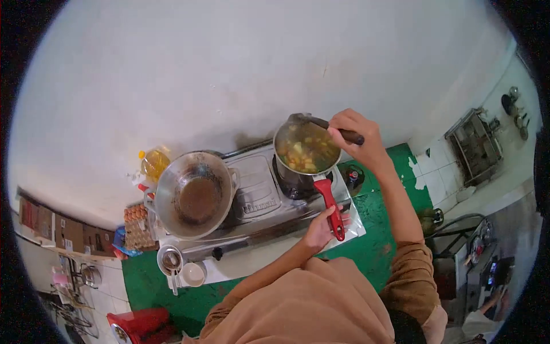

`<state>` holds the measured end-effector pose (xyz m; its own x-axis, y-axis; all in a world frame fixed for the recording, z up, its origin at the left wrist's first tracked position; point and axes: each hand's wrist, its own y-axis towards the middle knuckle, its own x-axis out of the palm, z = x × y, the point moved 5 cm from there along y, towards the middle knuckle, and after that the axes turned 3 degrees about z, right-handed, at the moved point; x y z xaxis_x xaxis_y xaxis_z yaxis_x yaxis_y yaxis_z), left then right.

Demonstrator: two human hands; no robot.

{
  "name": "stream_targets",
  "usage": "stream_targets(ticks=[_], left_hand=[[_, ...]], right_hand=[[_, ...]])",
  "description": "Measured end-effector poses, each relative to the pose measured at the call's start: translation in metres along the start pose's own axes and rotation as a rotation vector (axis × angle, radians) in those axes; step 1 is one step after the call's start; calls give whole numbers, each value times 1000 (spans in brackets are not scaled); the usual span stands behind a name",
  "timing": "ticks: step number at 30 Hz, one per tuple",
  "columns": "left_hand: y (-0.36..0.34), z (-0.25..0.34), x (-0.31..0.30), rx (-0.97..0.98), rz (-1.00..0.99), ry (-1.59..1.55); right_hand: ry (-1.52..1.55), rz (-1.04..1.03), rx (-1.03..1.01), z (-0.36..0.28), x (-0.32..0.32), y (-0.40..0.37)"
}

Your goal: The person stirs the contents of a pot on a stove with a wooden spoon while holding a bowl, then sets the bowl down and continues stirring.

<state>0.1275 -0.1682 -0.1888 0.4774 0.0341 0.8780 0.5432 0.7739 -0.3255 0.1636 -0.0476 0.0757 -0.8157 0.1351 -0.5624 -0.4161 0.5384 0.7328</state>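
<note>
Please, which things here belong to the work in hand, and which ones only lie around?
In use:
red-handled saucepan, left hand at its handle
vegetables in liquid
dark-handled utensil, in the right hand
stove, under the saucepan

Apparently idle:
wok, also on the stove
oil bottle
eggs
white cup

You have one round metal saucepan (277, 150) with a red handle, one dark-handled utensil (349, 136), one wide two-handled metal wok (169, 198), one silver metal stove (255, 180), one clear bottle (154, 165) of yellow oil and one small round white bowl (193, 274). The brown eggs (136, 212) beside you are several, too small to count exactly.
</note>
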Motion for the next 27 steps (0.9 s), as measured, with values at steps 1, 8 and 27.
stream_targets(ticks=[1,8,27], left_hand=[[0,0,1,9,1,-13],[-1,-2,9,-32,-3,-40],[-4,0,20,38,27,-88]], right_hand=[[7,-48,22,6,4,-3],[-41,-217,1,58,34,-18],[-121,183,662,118,13,-24]])
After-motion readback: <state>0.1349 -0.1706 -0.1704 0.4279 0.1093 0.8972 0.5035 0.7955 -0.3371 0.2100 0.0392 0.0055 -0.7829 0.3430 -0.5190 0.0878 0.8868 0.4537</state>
